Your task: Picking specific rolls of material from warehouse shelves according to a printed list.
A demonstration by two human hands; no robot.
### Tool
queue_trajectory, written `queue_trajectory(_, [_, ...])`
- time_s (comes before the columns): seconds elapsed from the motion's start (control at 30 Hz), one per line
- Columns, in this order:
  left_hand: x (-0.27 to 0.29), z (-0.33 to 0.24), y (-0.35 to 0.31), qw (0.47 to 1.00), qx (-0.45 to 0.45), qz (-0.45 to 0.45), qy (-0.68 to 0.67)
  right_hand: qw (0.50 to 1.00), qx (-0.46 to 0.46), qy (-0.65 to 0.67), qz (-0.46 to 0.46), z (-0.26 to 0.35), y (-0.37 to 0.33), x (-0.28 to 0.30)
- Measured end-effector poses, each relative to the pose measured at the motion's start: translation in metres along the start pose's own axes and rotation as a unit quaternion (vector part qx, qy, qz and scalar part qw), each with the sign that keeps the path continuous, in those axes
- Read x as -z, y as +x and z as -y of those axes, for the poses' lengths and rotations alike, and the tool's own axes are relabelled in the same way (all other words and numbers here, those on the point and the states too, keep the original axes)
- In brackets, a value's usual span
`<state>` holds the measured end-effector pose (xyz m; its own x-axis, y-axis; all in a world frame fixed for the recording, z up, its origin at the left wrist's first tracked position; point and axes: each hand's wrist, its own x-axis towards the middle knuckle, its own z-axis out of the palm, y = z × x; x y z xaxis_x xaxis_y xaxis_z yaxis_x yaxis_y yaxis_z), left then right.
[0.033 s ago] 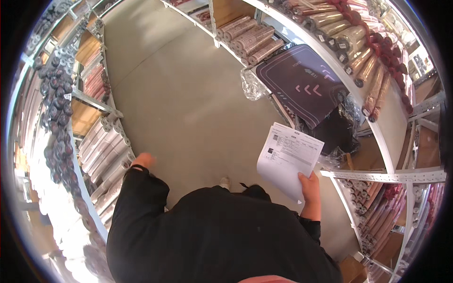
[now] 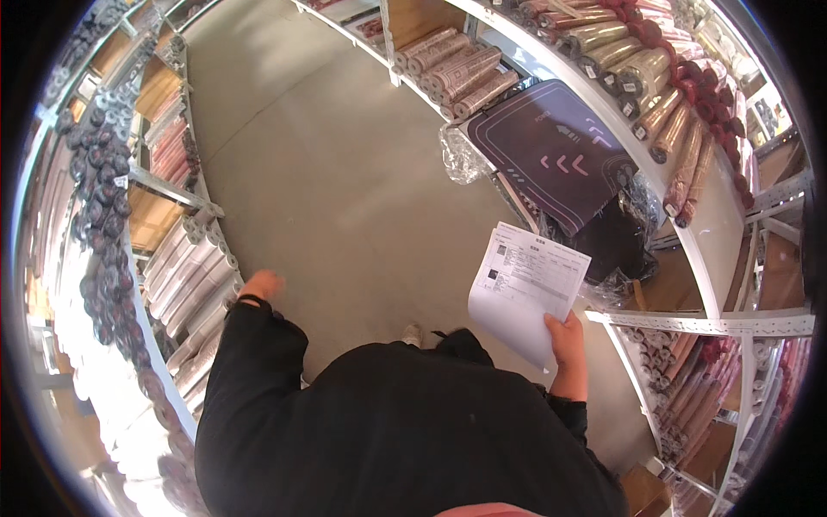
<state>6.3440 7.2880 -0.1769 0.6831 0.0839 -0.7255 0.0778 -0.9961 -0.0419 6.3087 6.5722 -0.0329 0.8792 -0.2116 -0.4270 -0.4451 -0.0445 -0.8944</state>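
Observation:
My right hand grips a small stack of printed paper sheets by its lower right edge, thumb on top. The sheets tilt, and their left side curls down. Text lines and two small dark pictures show on the top page. Over on the left, my left hand hangs near the shelf of pale rolls, apart from them. Its fingers are smeared by motion, and nothing can be made out in them. Black sleeves cover both arms, with a dark band at the left wrist.
Shelving lines both sides of a grey floor. Dark rolls fill the left shelf. On the right lie patterned rolls, a dark mat with pink arrows, crumpled clear plastic and gold rolls. White metal beams jut at right.
My left hand has shifted very slightly upward. The sheets and my right hand have hardly moved.

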Motion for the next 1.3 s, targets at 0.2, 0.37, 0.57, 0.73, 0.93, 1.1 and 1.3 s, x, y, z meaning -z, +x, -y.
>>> queue_trajectory(0.2, [0.165, -0.033, 0.056, 0.967, 0.039, -0.127, -0.219, 0.999, -0.009, -0.039, 0.007, 0.045, 0.081, -0.065])
queue_trajectory(0.37, [0.205, 0.012, 0.116, 0.978, -0.010, -0.060, -0.201, 0.997, 0.015, -0.070, 0.035, 0.061, 0.195, -0.129])
queue_trajectory(0.57, [0.189, 0.156, 0.162, 0.973, -0.156, 0.043, 0.165, 0.998, 0.010, -0.012, 0.066, 0.162, 0.283, -0.231])
queue_trajectory(0.73, [0.248, 0.210, 0.237, 0.983, -0.119, 0.061, 0.129, 0.998, 0.005, -0.055, 0.021, 0.179, 0.323, -0.270])
queue_trajectory(0.93, [0.335, 0.296, 0.452, 0.979, -0.173, 0.093, 0.062, 0.992, -0.032, -0.022, -0.124, 0.209, 0.325, -0.353])
queue_trajectory(1.1, [0.515, 0.185, 0.581, 0.983, -0.034, -0.148, -0.103, 0.957, -0.069, 0.020, -0.281, 0.208, 0.304, -0.454])
queue_trajectory(1.3, [0.698, 0.074, 0.578, 0.953, -0.241, -0.115, -0.143, 0.922, -0.102, 0.131, -0.350, 0.199, 0.265, -0.581])
